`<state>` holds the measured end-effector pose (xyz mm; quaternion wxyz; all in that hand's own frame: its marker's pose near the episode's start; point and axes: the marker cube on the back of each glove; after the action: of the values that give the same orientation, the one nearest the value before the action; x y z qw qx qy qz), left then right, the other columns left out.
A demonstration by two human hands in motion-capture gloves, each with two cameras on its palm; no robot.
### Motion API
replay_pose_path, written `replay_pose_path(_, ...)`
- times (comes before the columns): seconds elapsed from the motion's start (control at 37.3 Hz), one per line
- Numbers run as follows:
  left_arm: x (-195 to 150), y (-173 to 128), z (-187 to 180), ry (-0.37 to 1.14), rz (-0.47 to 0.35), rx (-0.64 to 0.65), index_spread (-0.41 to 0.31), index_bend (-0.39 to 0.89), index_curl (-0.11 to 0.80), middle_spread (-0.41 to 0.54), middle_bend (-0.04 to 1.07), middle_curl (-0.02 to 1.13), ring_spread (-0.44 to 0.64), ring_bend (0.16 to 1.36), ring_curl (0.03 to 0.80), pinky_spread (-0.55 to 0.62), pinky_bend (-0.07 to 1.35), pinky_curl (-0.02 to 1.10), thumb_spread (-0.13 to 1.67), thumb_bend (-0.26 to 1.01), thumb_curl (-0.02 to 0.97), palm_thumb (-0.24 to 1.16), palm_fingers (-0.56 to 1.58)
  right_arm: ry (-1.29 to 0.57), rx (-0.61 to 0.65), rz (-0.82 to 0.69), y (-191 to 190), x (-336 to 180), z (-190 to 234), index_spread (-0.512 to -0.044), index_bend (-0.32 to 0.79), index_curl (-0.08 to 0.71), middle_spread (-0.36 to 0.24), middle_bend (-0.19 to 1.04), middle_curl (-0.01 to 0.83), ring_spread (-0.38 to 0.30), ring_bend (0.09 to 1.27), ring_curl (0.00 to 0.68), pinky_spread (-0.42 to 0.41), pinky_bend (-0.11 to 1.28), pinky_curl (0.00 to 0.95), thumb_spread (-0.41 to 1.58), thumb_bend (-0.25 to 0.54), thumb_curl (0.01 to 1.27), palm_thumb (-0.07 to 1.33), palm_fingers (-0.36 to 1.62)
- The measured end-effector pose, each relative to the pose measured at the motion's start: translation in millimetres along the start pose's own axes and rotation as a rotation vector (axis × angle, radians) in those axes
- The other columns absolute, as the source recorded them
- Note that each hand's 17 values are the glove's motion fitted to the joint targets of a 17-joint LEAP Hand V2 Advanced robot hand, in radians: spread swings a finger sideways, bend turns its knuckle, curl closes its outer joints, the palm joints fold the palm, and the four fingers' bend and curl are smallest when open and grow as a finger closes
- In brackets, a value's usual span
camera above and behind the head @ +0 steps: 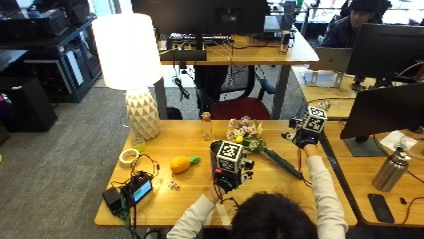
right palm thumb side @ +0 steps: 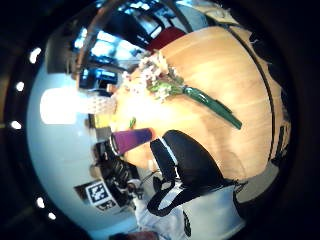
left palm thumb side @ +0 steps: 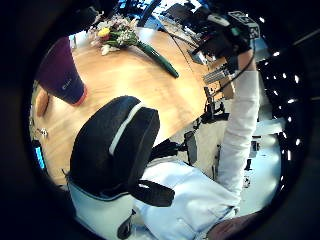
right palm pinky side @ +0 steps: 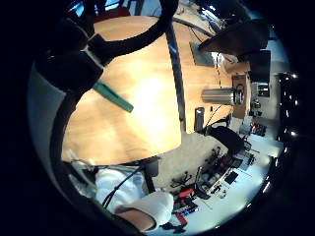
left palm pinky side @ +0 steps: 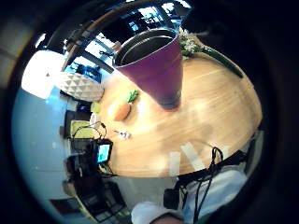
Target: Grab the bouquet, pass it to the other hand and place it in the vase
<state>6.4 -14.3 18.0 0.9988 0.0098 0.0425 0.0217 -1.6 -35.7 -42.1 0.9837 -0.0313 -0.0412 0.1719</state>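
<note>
The bouquet (camera above and behind the head: pixel 255 142) lies flat on the wooden table (camera above and behind the head: pixel 185 201), its pale flowers toward the far edge and its green wrapped stem (right palm pinky side: pixel 114 97) pointing to the right front. It also shows as the bouquet (right palm thumb side: pixel 175 87) and the bouquet (left palm thumb side: pixel 125 39). The purple vase (left palm pinky side: pixel 154 65) stands upright and empty close under my left hand (camera above and behind the head: pixel 227 180); in the outside view that hand hides it. My right hand (camera above and behind the head: pixel 303 139) hovers just right of the stem, apart from it. Neither hand holds anything, and the fingers look relaxed.
An orange toy fruit (camera above and behind the head: pixel 177 164) lies left of my left hand. A white lamp (camera above and behind the head: pixel 132 74), a small bottle (camera above and behind the head: pixel 206 127), a tape roll (camera above and behind the head: pixel 129 157) and a small screen device (camera above and behind the head: pixel 134 191) occupy the table's left side. A metal flask (camera above and behind the head: pixel 391 170) stands on the neighbouring desk.
</note>
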Motion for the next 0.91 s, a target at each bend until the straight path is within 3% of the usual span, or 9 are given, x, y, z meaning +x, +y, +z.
replay_pose_path(0.16,1.4,3.2,-2.3,0.012,-0.005,0.015,-0.088,0.18,0.38,0.075,0.15,0.25,0.17,0.45,0.264,0.34,0.24,0.3,1.13,-0.02,0.21,0.13,0.46,0.044,-0.065,0.099,-17.6,19.6,37.6,-0.239,0.06,0.067,0.018,0.33,0.355,0.007,0.69,0.359,0.2,0.7,0.362,1.06,-0.021,0.24,0.41,0.54)
replay_pose_path(0.3,-1.8,3.1,1.8,0.021,-0.012,0.014,-0.088,0.18,0.384,0.079,0.15,0.25,0.18,0.45,0.27,0.34,0.24,0.3,1.13,-0.02,0.215,0.13,0.45,0.005,-0.219,0.131,-16.9,29.5,72.9,-0.264,0.07,0.082,0.014,0.39,0.378,-0.021,0.65,0.354,0.194,0.65,0.35,1.05,-0.019,0.25,0.43,0.56)
replay_pose_path(0.46,-2.6,1.9,6.0,0.035,-0.004,0.008,-0.083,0.17,0.383,0.081,0.15,0.25,0.18,0.46,0.276,0.34,0.24,0.31,1.14,-0.02,0.221,0.13,0.44,0.02,-0.184,0.158,-28.3,41.9,105.2,-0.274,0.08,0.096,0.005,0.39,0.387,-0.04,0.64,0.356,0.186,0.62,0.346,1.05,-0.018,0.26,0.45,0.56)
replay_pose_path(0.48,-2.6,1.8,6.4,0.034,-0.005,0.008,-0.083,0.17,0.383,0.082,0.15,0.26,0.18,0.46,0.277,0.34,0.25,0.32,1.14,-0.02,0.221,0.13,0.44,0.025,-0.202,0.162,-26.4,42.9,111.0,-0.274,0.17,0.126,-0.004,0.39,0.386,-0.043,0.61,0.349,0.189,0.57,0.331,1.05,-0.016,0.27,0.46,0.58)
replay_pose_path(0.54,-2.4,2.8,5.9,0.029,-0.012,0.007,-0.082,0.17,0.384,0.082,0.15,0.25,0.18,0.46,0.279,0.34,0.25,0.32,1.14,-0.02,0.225,0.13,0.44,0.032,-0.237,0.162,-23.0,44.1,123.3,-0.281,0.21,0.157,-0.016,0.38,0.385,-0.046,0.58,0.342,0.189,0.52,0.32,1.05,-0.015,0.27,0.47,0.61)
replay_pose_path(0.72,-1.0,3.8,9.0,0.026,-0.014,-0.007,-0.079,0.18,0.387,0.091,0.15,0.26,0.18,0.47,0.284,0.34,0.25,0.33,1.14,-0.02,0.23,0.14,0.43,0.069,-0.257,0.142,-21.0,47.8,163.1,-0.282,0.17,0.214,-0.034,0.35,0.387,-0.057,0.51,0.333,0.185,0.45,0.309,1.04,-0.021,0.28,0.48,0.64)
replay_pose_path(0.91,-1.1,6.7,8.7,0.032,-0.017,-0.026,-0.077,0.18,0.39,0.095,0.15,0.26,0.18,0.47,0.287,0.34,0.25,0.33,1.14,-0.02,0.233,0.14,0.43,0.043,-0.386,0.099,-6.7,42.0,203.4,-0.283,0.17,0.251,-0.041,0.34,0.394,-0.045,0.39,0.319,0.189,0.42,0.316,1.03,-0.011,0.29,0.53,0.59)
